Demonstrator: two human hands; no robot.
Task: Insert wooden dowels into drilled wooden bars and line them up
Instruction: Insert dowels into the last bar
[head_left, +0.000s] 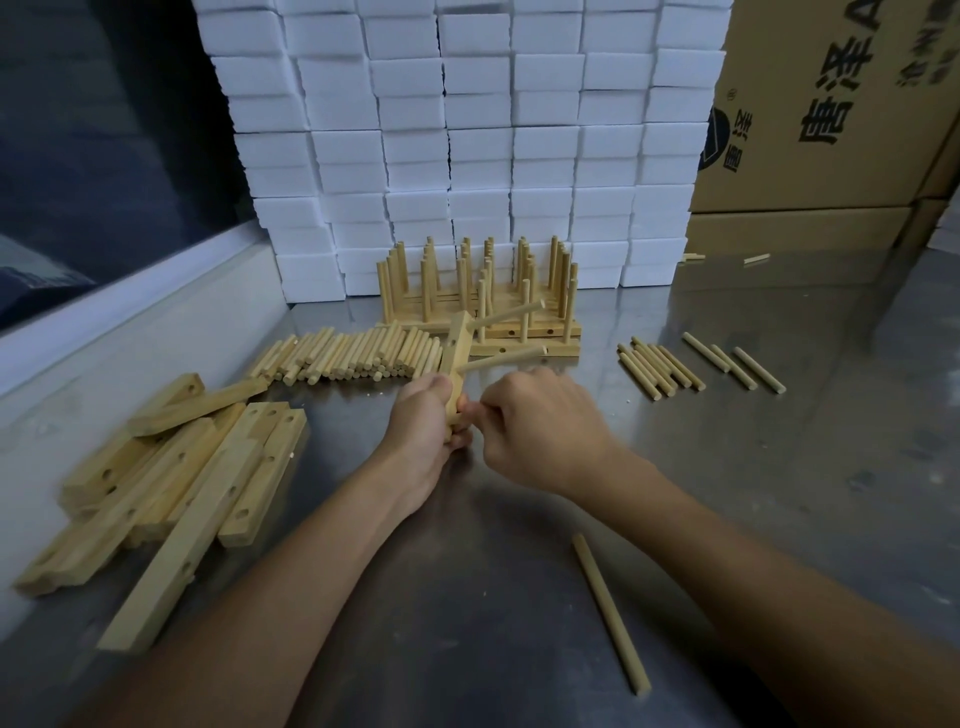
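On the brushed steel tabletop (519, 597), the left hand (423, 415) grips a pale drilled wooden bar (457, 358) upright at its lower end, two round wooden dowels (506, 358) already jutting rightward; the right hand (540, 426) pinches something at its lowest hole, probably a third. Light, stiff, smooth wood; best held mid-bar

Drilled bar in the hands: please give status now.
Left hand grips drilled bar, two dowels in. Right hand pinches at bar's lower end; third dowel hidden. Loose dowel lies near right forearm, no obstruction.
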